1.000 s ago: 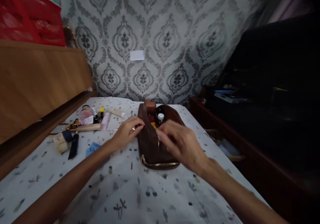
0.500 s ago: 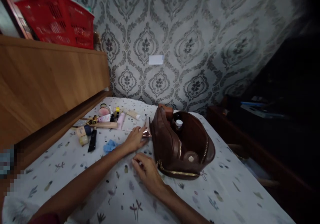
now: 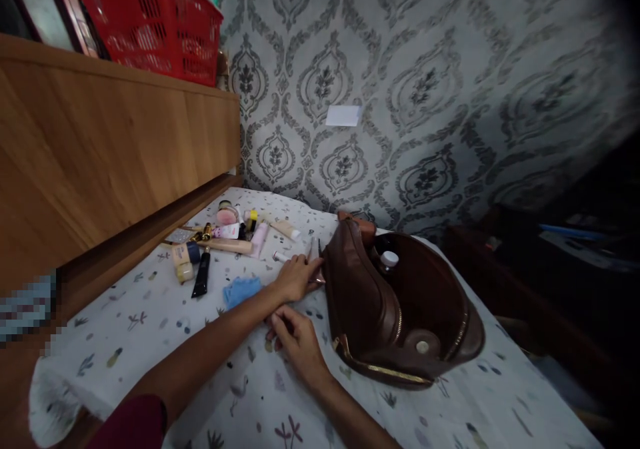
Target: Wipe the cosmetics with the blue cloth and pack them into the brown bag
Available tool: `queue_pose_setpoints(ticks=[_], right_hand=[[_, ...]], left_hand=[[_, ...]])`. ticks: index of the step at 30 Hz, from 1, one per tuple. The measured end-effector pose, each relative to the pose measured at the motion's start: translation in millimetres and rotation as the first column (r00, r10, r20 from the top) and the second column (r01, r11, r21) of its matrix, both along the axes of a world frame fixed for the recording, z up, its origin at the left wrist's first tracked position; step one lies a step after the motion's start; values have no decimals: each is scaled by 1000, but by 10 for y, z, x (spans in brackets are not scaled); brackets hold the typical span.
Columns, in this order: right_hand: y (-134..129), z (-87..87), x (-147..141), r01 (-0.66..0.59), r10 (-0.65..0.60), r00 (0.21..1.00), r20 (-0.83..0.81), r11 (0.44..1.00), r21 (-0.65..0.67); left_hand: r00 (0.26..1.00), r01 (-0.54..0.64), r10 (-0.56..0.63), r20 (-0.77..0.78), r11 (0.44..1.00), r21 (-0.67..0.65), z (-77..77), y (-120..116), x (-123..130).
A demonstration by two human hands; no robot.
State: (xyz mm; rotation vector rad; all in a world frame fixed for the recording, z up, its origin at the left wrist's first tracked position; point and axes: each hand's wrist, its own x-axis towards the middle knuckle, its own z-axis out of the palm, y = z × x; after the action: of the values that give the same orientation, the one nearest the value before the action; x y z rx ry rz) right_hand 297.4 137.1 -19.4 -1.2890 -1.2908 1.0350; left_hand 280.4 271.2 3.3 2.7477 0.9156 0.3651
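Note:
A brown leather bag (image 3: 360,295) stands wide open on the patterned cloth, with a white-capped jar (image 3: 389,260) inside. At its left side my left hand (image 3: 296,279) has its fingers wrapped over a shiny pink tube (image 3: 318,277), mostly covered by the fingers. Just below it my right hand (image 3: 297,342) rests over the cloth, loosely curled, thumb apart from the index finger and nothing visible between them. A crumpled blue cloth (image 3: 241,291) lies left of my left hand. Farther left are a black tube (image 3: 201,273), a pink tube (image 3: 259,238) and several cosmetics.
The patterned cloth (image 3: 200,382) covers the surface under the items. A wooden cabinet (image 3: 125,135) borders the left side, with a red basket (image 3: 155,25) on top. Patterned wallpaper (image 3: 425,89) rises behind. Dark furniture (image 3: 540,289) stands beyond the right edge.
The view has shifted, so the bag and items sit farther right in it. My left hand has closed more over the shiny pink tube, and my right hand is nearer to my left wrist.

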Motion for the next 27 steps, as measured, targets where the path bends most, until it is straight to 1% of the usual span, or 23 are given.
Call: queue_pose_setpoints(ticks=[3,7,12,14,16,21,23,25,27], right_hand=[[-26,25,0,-1,1,1000,11,1000,-14],[-29,23,-2,-14,13,999,47,1000,6],[-39,29,3,-16,14,996,92,1000,17],[-44,37,-1,-13,12,995,103,1000,14],[-47,49,-8,-10,8,993,114,1000,15],[-51,67,-14,-17,15,993,118,1000,16],[-50,60,-10,-22,20,993,113,1000,10],[-49,48,-6,-23,21,993,114,1000,13],[-47,41,-3,-25,22,993,120,1000,19]], left_hand=[[1000,8,-9,4,1000,24,3,-30,-35],[1000,2,-2,-2,991,130,-20,-47,-107],[995,-103,102,16,966,237,-59,-23,-246],[990,-139,133,44,962,237,-70,6,-317],[988,-150,138,70,965,214,-84,43,-389],[995,-84,71,75,975,203,-115,132,-531],[995,-81,68,67,974,213,-109,178,-577],[989,-145,133,70,966,215,-97,240,-619],[967,-255,243,83,945,204,-90,304,-648]])
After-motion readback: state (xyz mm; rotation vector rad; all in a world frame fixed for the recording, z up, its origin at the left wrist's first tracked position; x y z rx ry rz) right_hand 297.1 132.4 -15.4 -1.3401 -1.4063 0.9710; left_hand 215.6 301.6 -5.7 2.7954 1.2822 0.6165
